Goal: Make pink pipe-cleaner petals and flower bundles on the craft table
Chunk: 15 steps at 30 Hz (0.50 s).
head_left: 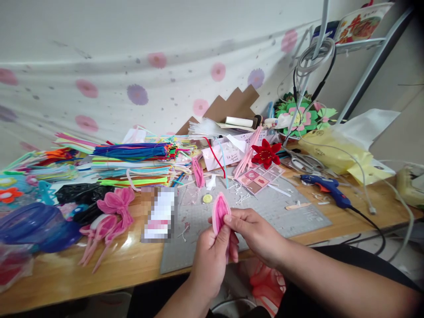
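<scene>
A pink pipe-cleaner petal [221, 211], pale at the rim and darker inside, stands upright between my two hands above the near edge of the grey cutting mat [179, 256]. My left hand [212, 251] is closed round its lower part, thumb on the front. From the right, my right hand [250, 227] pinches the petal's lower side with thumb and fingers. The petal's bottom end is mostly hidden by my fingers. To the left on the table lie finished-looking pink pipe-cleaner flowers [115, 207] with pink stems.
Bundles of coloured pipe cleaners [132, 152] lie at the back left. A red flower [266, 153], scissors [306, 162] and a blue glue gun [326, 187] with its cable are on the right. A yellow bag [334, 150] sits behind them. Blue-purple plastic [36, 227] covers the left front.
</scene>
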{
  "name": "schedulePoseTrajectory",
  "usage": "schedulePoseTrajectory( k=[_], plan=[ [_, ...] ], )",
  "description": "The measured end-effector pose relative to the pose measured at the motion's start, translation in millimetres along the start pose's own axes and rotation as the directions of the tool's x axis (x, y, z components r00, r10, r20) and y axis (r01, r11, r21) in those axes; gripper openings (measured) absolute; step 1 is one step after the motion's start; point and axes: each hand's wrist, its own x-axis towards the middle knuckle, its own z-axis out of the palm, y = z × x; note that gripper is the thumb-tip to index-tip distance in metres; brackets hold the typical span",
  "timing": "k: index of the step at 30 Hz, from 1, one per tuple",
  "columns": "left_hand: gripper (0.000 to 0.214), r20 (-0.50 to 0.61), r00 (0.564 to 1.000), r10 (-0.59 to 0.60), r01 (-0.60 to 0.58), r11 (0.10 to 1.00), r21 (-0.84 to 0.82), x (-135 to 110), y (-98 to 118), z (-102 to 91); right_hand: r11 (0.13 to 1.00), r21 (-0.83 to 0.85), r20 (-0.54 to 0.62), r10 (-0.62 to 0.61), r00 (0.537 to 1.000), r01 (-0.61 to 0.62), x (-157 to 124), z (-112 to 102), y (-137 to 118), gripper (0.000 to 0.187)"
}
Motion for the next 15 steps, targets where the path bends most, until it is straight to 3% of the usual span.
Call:
schedulePoseTrajectory(
  k=[3, 8, 12, 15],
  plan=[
    [0.049, 0.045, 0.999, -0.027, 0.028, 0.999, -0.018, -1.7, 0.1, -1.0, 0.998, 0.052, 0.000, 0.042, 0.999, -0.042, -1.3, 0.3, -0.1, 0.039],
    [0.037, 0.240, 0.965, -0.101, 0.137, 0.981, -0.139, -1.8, 4.4, -5.4, 0.996, 0.001, -0.045, 0.091, 0.995, -0.091, -3.0, -0.8, -1.7, 0.041],
    [0.034, 0.267, 0.958, -0.102, 0.140, 0.981, -0.130, -1.8, 4.8, -4.3, 0.993, -0.036, -0.084, 0.111, 0.990, -0.115, -5.7, 0.8, -0.8, 0.041],
    [0.042, 0.294, 0.950, -0.103, 0.131, 0.988, -0.077, -2.4, 4.0, -2.1, 0.987, -0.056, -0.049, 0.145, 0.988, -0.148, -7.3, 2.0, 0.2, 0.038]
  ],
)
